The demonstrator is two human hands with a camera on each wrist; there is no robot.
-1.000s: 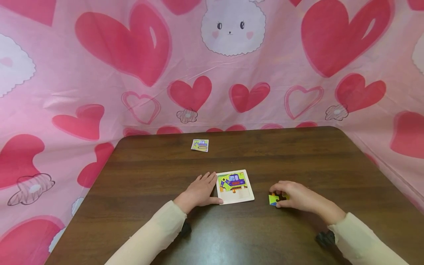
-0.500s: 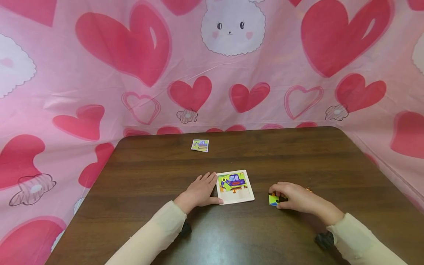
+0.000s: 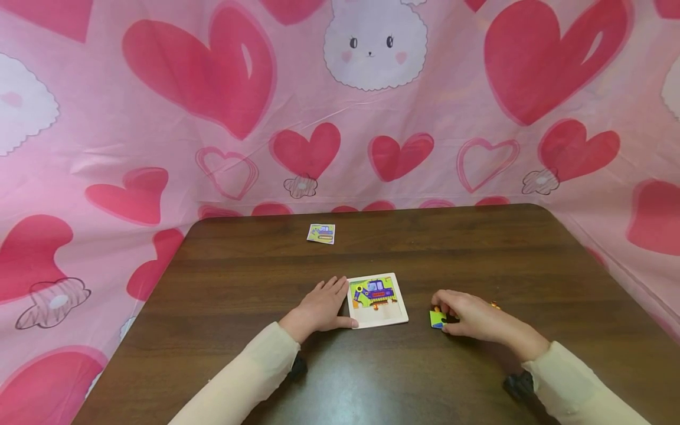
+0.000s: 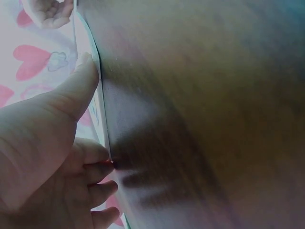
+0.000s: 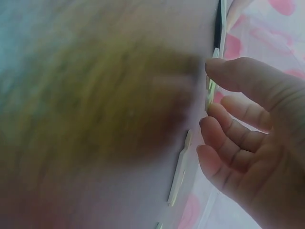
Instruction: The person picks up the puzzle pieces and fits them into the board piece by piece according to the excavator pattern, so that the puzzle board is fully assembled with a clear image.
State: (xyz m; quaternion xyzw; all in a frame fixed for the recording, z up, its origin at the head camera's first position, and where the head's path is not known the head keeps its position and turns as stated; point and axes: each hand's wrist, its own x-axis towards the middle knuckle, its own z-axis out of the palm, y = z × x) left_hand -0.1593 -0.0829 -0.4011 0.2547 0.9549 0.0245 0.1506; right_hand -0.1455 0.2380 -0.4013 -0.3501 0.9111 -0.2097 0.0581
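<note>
A white square puzzle tray (image 3: 402,311) lies on the dark wooden table (image 3: 239,277), its upper half filled with a purple vehicle picture. My left hand (image 3: 334,302) lies flat against the tray's left edge, thumb along the near corner; in the left wrist view the left hand (image 4: 81,119) touches the tray's thin edge (image 4: 90,52). My right hand (image 3: 451,313) sits right of the tray, fingers curled, pinching a green and blue puzzle piece (image 3: 437,319) that rests on the table. In the right wrist view the right hand (image 5: 224,102) holds the piece (image 5: 209,95) by its rim.
A small picture card (image 3: 321,233) lies near the table's far edge. A tiny orange piece (image 3: 495,305) sits just right of my right hand. Another loose piece (image 5: 178,174) lies flat by the fingers. A pink heart-print cloth (image 3: 212,88) hangs behind and around the table.
My right hand has slid slightly left with the piece, uncovering the small orange piece on its right. The left hand and tray have not moved.
</note>
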